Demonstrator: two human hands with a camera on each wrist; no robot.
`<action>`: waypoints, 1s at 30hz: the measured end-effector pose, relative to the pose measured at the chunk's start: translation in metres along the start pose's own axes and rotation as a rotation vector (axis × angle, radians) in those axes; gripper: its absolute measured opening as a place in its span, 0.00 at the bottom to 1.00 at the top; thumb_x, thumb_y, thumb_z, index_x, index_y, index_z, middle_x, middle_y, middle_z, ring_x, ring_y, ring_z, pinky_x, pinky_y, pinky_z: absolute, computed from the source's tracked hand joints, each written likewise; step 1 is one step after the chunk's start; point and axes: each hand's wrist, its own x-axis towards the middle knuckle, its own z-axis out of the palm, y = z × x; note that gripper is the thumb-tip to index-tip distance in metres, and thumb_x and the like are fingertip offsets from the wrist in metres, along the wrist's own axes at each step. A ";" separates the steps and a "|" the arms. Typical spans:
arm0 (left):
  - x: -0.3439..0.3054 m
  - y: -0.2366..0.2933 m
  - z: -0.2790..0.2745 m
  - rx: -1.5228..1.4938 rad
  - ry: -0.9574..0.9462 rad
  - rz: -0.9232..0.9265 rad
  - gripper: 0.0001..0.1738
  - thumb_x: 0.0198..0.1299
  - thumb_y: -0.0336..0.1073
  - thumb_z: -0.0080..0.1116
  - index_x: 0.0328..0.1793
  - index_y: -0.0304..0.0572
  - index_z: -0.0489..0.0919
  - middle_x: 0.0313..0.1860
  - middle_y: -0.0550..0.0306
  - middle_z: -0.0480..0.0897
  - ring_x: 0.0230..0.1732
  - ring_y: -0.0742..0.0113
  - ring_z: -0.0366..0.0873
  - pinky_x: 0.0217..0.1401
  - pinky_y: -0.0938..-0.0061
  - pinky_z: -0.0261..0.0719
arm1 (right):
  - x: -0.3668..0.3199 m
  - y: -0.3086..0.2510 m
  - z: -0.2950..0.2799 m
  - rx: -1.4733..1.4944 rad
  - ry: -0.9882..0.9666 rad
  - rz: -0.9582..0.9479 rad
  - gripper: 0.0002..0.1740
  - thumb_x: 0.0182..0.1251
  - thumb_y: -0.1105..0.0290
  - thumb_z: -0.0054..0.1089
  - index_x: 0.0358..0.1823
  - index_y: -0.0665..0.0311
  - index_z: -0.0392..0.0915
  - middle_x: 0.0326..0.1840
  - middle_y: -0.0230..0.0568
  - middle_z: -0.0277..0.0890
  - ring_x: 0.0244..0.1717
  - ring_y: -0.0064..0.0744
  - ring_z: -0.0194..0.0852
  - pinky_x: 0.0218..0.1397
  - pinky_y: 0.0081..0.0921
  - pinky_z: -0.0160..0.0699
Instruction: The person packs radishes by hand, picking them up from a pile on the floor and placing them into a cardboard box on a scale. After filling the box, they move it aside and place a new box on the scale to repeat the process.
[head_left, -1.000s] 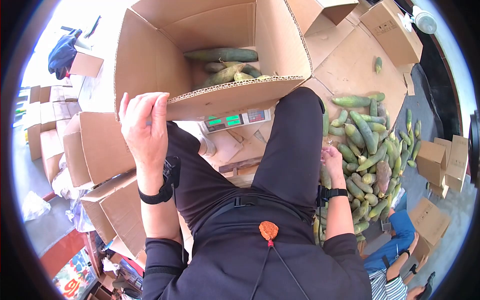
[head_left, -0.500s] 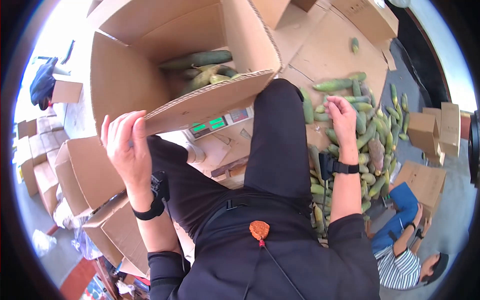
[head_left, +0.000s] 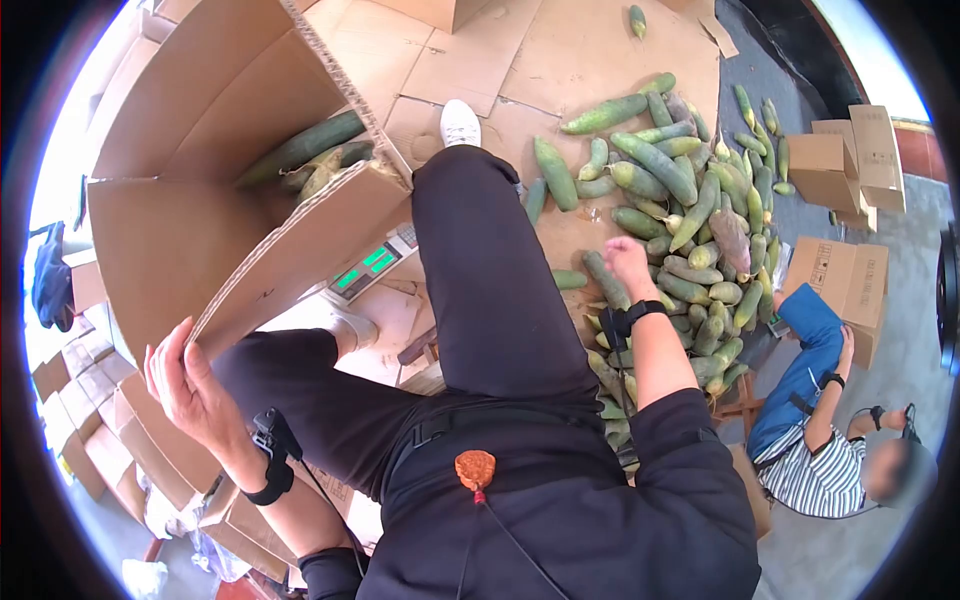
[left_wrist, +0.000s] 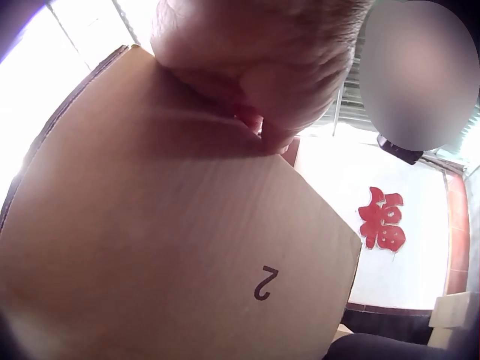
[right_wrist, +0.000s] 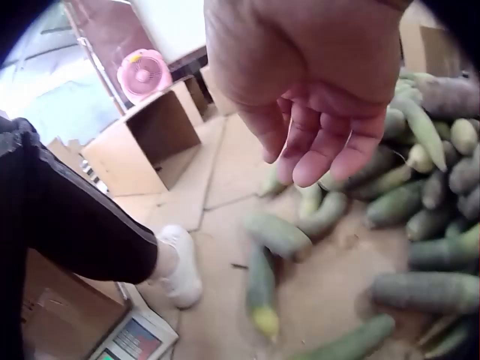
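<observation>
We see the left hand (head_left: 190, 390) at the near left corner of an open cardboard box (head_left: 305, 250), its fingers and thumb pinching the edge of the near wall; some of the fingertips are hidden. The left wrist view shows us that hand at the panel's edge, above a printed "2" (left_wrist: 265, 283).

The box stands to the left, its mouth turned up to us, and a few long green vegetables (head_left: 305, 148) lie inside. Just beside its near wall we find a digital scale (head_left: 365, 268) with lit green displays; we cannot tell whether the box rests on it.

Our right hand (head_left: 628, 262) is raised at the left side of a large pile of long green vegetables (head_left: 695, 214). Its fingers are loosely bent, slightly apart, and hold nothing. The pile spreads over flattened cardboard (head_left: 460, 65) on the floor, with a few loose pieces to its left and others farther off.

Between box and pile reaches a leg in dark trousers (head_left: 490, 290), ending in a white shoe (head_left: 461, 122). At the right we see more cartons (head_left: 825, 172) and, nearer, a person in a striped shirt (head_left: 815, 475). A pink fan (right_wrist: 144, 75) shows in the right wrist view.
</observation>
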 end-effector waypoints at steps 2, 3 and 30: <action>0.000 -0.002 0.000 0.016 -0.016 -0.012 0.14 0.70 0.39 0.49 0.47 0.41 0.83 0.43 0.57 0.84 0.53 0.59 0.75 0.71 0.60 0.60 | 0.000 0.036 0.010 0.073 -0.004 0.186 0.09 0.58 0.78 0.55 0.39 0.63 0.79 0.26 0.35 0.79 0.20 0.26 0.74 0.21 0.27 0.72; 0.000 -0.002 0.001 0.015 -0.020 -0.004 0.14 0.70 0.39 0.49 0.47 0.41 0.83 0.43 0.57 0.84 0.53 0.59 0.75 0.71 0.60 0.60 | -0.004 0.049 0.013 0.022 -0.061 0.278 0.11 0.59 0.78 0.54 0.43 0.59 0.77 0.32 0.33 0.79 0.23 0.25 0.74 0.21 0.25 0.72; 0.004 0.005 0.007 0.004 0.010 -0.060 0.20 0.71 0.46 0.46 0.44 0.38 0.82 0.39 0.54 0.82 0.48 0.57 0.76 0.58 0.62 0.68 | -0.043 0.073 0.105 -0.982 -0.577 -0.073 0.16 0.67 0.65 0.49 0.53 0.58 0.77 0.55 0.50 0.78 0.59 0.52 0.75 0.59 0.43 0.76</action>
